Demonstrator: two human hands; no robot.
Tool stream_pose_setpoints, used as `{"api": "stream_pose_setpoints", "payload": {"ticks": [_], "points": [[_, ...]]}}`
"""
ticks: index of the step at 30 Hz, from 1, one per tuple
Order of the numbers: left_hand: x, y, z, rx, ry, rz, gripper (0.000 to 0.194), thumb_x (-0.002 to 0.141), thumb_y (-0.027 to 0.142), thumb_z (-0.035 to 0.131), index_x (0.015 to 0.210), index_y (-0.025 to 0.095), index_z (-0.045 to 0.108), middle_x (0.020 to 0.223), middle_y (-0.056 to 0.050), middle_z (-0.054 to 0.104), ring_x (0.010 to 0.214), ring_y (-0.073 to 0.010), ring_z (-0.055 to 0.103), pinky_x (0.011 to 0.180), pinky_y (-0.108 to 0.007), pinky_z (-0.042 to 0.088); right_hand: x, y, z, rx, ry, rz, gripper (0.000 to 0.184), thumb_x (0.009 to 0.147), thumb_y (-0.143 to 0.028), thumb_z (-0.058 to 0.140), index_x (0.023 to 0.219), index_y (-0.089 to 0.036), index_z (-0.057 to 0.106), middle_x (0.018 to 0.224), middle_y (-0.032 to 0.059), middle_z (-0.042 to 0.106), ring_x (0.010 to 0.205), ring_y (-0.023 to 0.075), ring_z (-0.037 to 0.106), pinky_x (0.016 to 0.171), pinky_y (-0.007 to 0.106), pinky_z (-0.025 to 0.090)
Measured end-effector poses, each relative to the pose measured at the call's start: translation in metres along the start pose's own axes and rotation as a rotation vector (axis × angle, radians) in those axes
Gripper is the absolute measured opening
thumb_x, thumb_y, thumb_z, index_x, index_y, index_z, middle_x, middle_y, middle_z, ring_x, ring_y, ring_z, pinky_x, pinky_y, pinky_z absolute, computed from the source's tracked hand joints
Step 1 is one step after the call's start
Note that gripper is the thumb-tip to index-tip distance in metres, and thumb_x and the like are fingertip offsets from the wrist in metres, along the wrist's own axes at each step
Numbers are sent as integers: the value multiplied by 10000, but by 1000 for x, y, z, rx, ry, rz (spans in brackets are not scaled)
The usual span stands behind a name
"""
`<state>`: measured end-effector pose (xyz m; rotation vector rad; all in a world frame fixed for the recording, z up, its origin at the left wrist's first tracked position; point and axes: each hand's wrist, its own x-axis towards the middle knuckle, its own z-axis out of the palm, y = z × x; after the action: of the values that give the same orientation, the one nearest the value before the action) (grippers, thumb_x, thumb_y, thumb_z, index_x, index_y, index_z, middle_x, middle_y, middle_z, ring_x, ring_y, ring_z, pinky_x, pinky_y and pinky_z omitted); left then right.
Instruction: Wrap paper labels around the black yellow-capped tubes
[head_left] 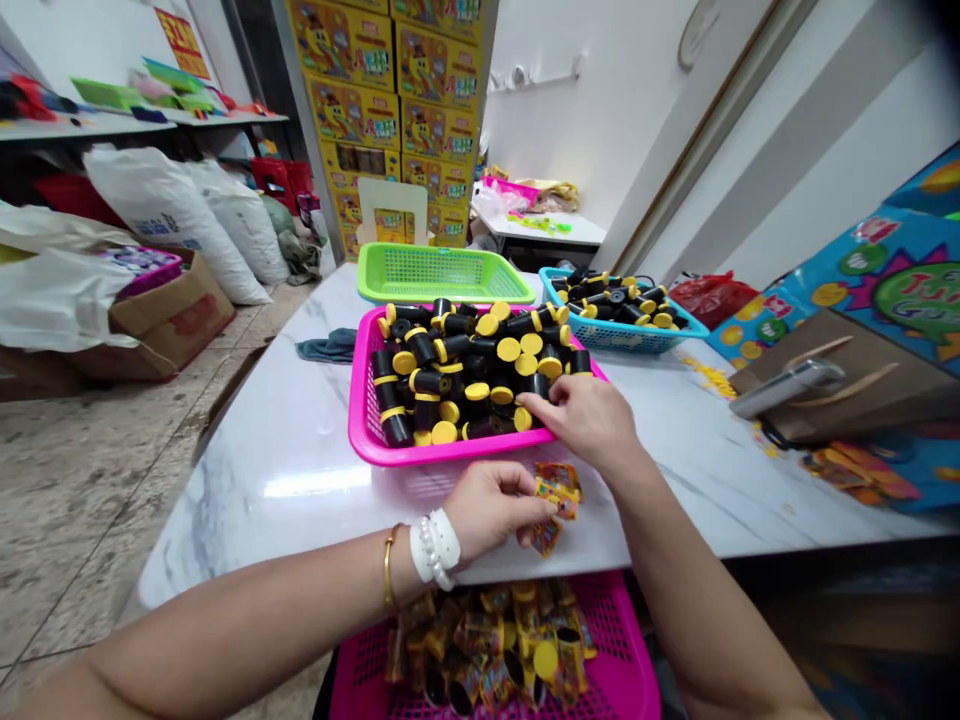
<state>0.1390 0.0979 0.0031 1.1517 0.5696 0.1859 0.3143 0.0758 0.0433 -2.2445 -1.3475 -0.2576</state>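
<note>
My left hand [491, 510] is closed in a pinch on a small yellow-orange printed packet [559, 497] above the white marbled table. Similar packets lie right by its fingertips. At the right front corner of a pink basket [450, 455], my right hand [589, 415] has its thumb and fingers around a black canister [537, 385], partly covered by the hand. Many black canisters with yellow lids [444, 432] are heaped in that basket. Below the table edge, a second pink basket [637, 670] holds yellow wrapped packs, with black canister parts showing among them.
Behind the heap stand a green basket [375, 290] and a blue basket [637, 340] of more canisters. A dark cloth [326, 346] lies to the left. On the right are a brown paper bag [817, 370] and blue printed boxes [847, 275]. Yellow cartons [345, 110] are stacked behind.
</note>
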Motion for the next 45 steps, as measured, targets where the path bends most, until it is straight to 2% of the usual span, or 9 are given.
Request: {"api": "stream_pose_setpoints", "payload": {"ticks": [4,8,12,18,23,27,35,40,45], "points": [[4,1,-4,-110,5,-81,258,769,333,777,729,158,592,421,55,520,337,-36,308,379,-193,117,-5,-3,-3,96,-31,24,247,719,-412,778,701,-210,639,702,27,684,667,193,639,639,318,487],[8,1,-8,-198,-31,-130,267,810,369,745,755,148,606,420,76,474,330,-26,294,377,-184,100,-55,20,-35,652,-39,83,335,723,-374,821,942,-220,620,875,33,744,770,197,723,699,311,583],[11,0,-8,-245,-28,-166,238,861,301,692,718,145,583,411,73,468,320,-20,295,366,-173,89,-105,47,-56,793,33,210,370,700,-317,881,1003,-233,687,898,33,756,792,210,745,687,305,616],[14,-6,-5,-282,-51,-209,177,863,228,673,727,146,596,404,74,459,322,-23,282,354,-154,108,-138,50,-31,1044,-104,334,348,746,-363,860,1034,-218,729,910,57,780,762,229,765,663,327,639],[15,-7,-8,-314,-71,-224,236,910,277,631,721,136,620,402,76,426,319,-24,265,346,-163,81,-141,45,-16,987,-44,390,302,759,-306,847,1025,-219,734,958,49,782,828,210,760,738,308,650],[14,-6,-7,-343,-80,-234,261,917,307,648,722,137,617,463,63,489,332,-15,295,342,-157,85,-142,42,-18,946,-9,371,287,740,-269,852,1005,-233,746,945,33,779,834,199,756,765,295,651],[16,-5,-8,-318,-43,-261,295,934,279,616,673,151,568,374,81,388,327,-25,244,356,-165,65,-148,32,-17,870,16,316,246,756,-251,830,986,-240,743,931,22,769,801,167,741,759,251,636],[15,-7,-8,-305,-85,-201,267,862,298,705,683,150,572,416,84,431,328,-16,277,358,-179,84,-144,33,-21,830,-139,319,228,775,-301,817,969,-211,739,821,27,748,649,146,693,600,226,608],[15,-10,-9,-279,-122,-168,297,759,345,812,722,141,599,499,65,519,360,-19,362,369,-181,134,-141,30,-17,793,1,304,291,799,-280,802,1078,-225,744,910,35,735,779,175,722,695,279,638]]}}
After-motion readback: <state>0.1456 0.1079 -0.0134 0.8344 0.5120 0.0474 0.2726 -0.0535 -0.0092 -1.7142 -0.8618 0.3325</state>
